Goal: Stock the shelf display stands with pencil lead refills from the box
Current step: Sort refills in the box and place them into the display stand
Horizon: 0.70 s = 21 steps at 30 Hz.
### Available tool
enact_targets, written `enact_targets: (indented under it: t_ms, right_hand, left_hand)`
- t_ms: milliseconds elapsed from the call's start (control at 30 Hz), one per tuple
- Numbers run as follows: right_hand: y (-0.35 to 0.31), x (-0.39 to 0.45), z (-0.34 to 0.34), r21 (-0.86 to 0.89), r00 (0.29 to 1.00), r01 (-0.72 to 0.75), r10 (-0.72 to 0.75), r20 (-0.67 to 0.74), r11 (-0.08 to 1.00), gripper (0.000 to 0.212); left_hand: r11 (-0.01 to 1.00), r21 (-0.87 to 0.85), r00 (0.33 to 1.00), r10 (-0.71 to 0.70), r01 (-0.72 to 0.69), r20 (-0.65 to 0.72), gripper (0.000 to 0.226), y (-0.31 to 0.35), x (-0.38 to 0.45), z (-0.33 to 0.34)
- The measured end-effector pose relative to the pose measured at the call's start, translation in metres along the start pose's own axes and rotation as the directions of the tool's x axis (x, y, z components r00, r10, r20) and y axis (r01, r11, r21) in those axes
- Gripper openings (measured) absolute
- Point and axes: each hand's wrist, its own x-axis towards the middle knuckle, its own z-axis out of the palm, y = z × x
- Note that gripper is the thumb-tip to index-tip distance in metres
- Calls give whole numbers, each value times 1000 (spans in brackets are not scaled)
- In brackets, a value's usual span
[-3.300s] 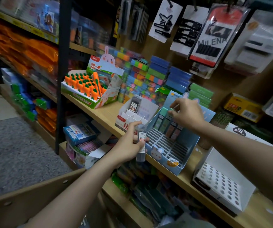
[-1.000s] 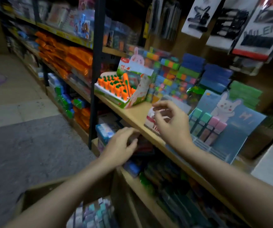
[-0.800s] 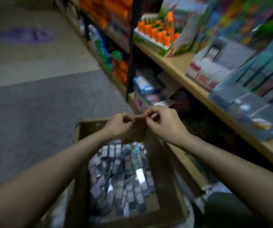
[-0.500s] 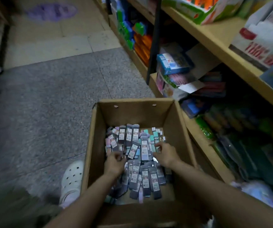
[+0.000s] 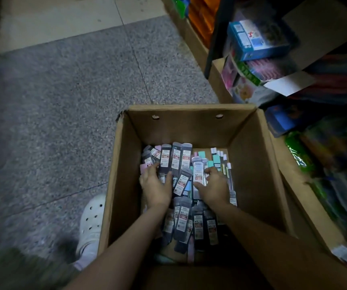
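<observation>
Half a second back the box sat smaller and lower in view with both hands close together at the middle of the pile; now the view has dropped nearer, the cardboard box point(image 5: 252, 155) fills the centre, and the hands have spread apart across the heap. Inside it lies a loose jumble of pencil lead refills point(image 5: 182, 218): slim dark-grey cases with white and red labels, mixed with a few pink and mint-green ones, some upright against the far wall, most lying flat. The left hand point(image 5: 154, 188) rests on the left side of the pile, fingers curling around dark cases there. The right hand point(image 5: 213, 187) is down on the right side, thumb and fingers closing on a clear-topped case point(image 5: 198, 175). The box stands on the speckled grey floor point(image 5: 63, 101), just beside the lower shelf point(image 5: 298, 197), with a white clog point(image 5: 92, 218) at its left.
</observation>
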Motion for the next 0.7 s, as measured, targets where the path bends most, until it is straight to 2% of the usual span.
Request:
enact_targets:
  t_ms: [100, 267, 433, 533, 600, 700]
  right_hand:
    - [6, 4, -4, 34, 1000, -27, 27, -2, 999, 38]
    - [17, 1, -8, 166, 989, -146, 143, 31, 975, 27]
    - [25, -11, -15, 331, 982, -188, 172, 76, 925, 24]
    - [18, -22, -24, 533, 982, -163, 84, 170, 830, 46]
    - [11, -30, -28, 589, 982, -104, -10, 186, 801, 56]
    - [4, -45, -31, 678, 973, -50, -116, 197, 733, 64]
  left_hand:
    - [999, 44, 1000, 16, -16, -2, 41, 13, 17, 9]
    - [984, 30, 984, -178, 177, 26, 37, 24, 38, 18]
    - [958, -61, 957, -272, 279, 99, 26, 25, 18, 12]
    - [906, -263, 941, -296, 331, 165, 18, 18, -11, 3]
    - [835, -402, 922, -291, 375, 254, 14, 16, -33, -1]
    - [700, -514, 859, -304, 495, 413, 17, 18, -53, -7]
